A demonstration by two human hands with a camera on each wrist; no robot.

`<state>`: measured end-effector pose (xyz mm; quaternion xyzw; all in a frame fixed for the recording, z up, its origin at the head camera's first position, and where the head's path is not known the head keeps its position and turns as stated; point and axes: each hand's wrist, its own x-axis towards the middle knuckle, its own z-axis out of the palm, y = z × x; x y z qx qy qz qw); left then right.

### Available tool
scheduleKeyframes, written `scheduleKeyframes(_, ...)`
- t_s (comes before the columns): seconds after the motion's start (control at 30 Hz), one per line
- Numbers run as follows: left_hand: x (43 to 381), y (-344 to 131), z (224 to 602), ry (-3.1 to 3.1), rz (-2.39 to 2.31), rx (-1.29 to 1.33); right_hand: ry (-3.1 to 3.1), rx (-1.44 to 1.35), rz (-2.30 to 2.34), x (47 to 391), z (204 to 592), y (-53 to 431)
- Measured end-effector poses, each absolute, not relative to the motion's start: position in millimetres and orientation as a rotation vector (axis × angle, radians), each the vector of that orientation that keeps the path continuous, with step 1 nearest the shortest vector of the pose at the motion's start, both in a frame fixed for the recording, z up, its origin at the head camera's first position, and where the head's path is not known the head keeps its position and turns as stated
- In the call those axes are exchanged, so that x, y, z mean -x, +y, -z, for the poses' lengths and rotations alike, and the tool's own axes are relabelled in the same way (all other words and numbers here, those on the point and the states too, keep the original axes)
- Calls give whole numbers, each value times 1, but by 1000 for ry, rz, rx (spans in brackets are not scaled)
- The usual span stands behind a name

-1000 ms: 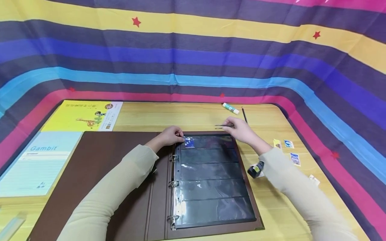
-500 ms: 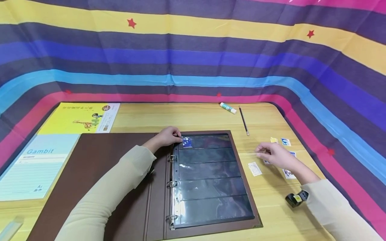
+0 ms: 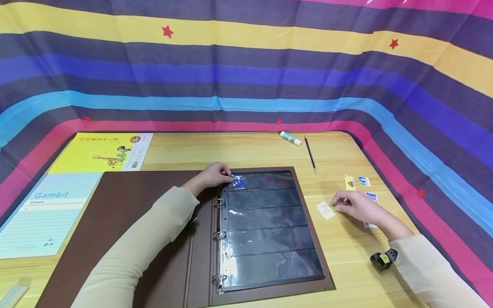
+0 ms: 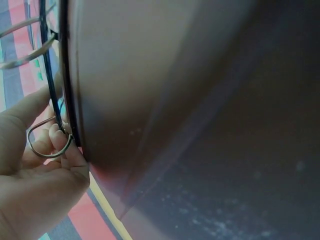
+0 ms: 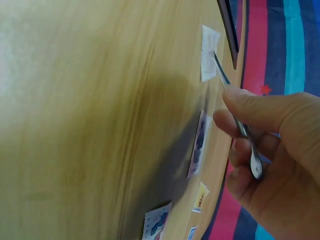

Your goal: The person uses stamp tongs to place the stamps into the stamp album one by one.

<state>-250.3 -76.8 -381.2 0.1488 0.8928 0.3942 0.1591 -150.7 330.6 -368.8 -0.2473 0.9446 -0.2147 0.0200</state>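
A brown ring binder lies spread on the table, with a black album page of clear pockets on its rings. A dark blue stamp sits in the top pocket's left end. At that page's upper left corner, my left hand pinches the page edge beside the top ring; the fingertips are partly hidden. My right hand holds metal tweezers between thumb and fingers. Their tips meet a pale stamp lying on the table right of the binder; whether they grip it I cannot tell.
More stamps, among them a yellow one and a blue one, lie around the right hand. A glue stick and a pencil are at the back. A yellow book and a Gambit notepad lie left.
My right hand has gone from above the page's upper right corner, tweezers in hand, out to the right and down to the pale stamp. The left hand has stayed at the ring.
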Motion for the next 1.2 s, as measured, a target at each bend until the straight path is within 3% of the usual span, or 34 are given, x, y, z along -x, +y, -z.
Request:
scheduleKeyframes(0.37,249,-76,380,2534,-1161,-437,2954,576,662,150,365,342)
scheduleKeyframes(0.77,251,-78,382,2528,-1166,-444,2696,674,782,146,367,344)
scheduleKeyframes(1.2,249,-77,380,2512,-1172,-412,2732,689,780,183,363,332)
